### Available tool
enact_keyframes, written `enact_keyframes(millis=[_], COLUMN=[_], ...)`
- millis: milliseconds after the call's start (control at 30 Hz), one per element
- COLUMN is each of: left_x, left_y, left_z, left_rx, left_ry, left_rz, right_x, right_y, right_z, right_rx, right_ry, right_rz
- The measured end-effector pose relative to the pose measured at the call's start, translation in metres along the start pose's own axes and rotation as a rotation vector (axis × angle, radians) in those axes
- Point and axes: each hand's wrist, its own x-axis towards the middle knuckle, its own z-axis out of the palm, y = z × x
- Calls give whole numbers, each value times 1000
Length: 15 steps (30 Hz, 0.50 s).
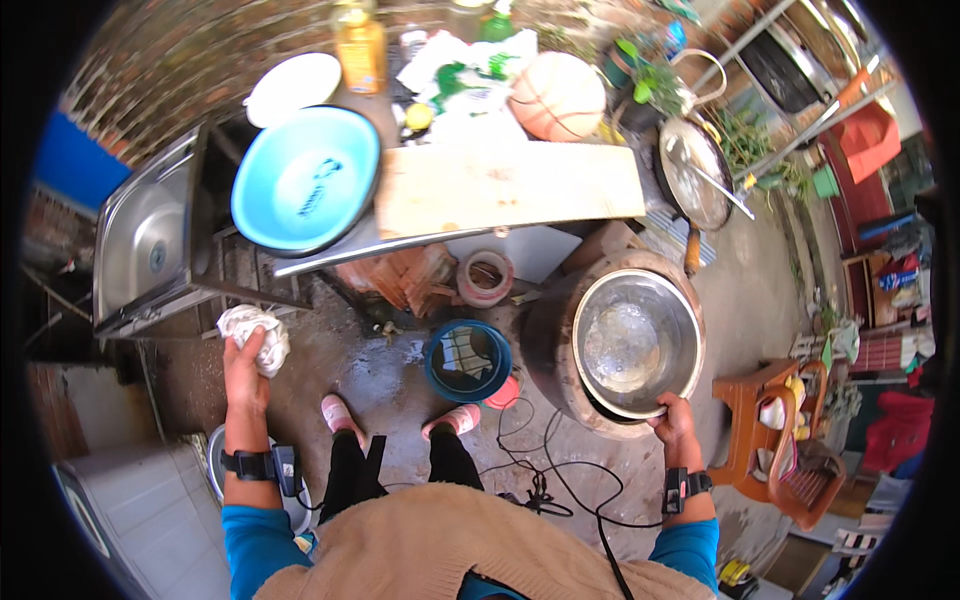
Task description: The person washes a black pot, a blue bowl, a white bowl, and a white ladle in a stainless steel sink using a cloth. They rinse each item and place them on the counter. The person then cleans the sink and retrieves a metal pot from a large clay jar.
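My left hand (249, 375) grips a crumpled white cloth (256, 339), held out over the wet floor near the sink stand. On the other side, my right hand (671, 420) pinches the near rim of a metal pot (637, 341). The pot sits tilted on top of a large round vessel with a thick brown rim (694, 292); a dark gap shows between them near my hand. A little water or shine lies on the pot's bottom; which one I cannot tell. Between my feet and the table stands a blue bucket (504, 366) with dark water and a pale reflection in it.
Ahead, a table holds a light blue basin (300, 180), a wooden board (510, 184), a ball (559, 96) and a lidded pan (694, 169). A steel sink (150, 247) stands left. Black cables (551, 480) trail over the floor. A wooden chair (780, 435) is at right.
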Motion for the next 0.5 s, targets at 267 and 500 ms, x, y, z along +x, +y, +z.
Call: enact_keyframes(millis=[267,500], left_x=[42,78], left_y=[77,154], left_z=[-164,-299], left_rx=[-160,-221], left_ry=[8,92], left_rz=[69,138], right_x=[-143,-236], right_y=[20,59], right_z=[204,436], right_rx=[91,-106], right_ry=[-279,-477], right_rz=[24,33])
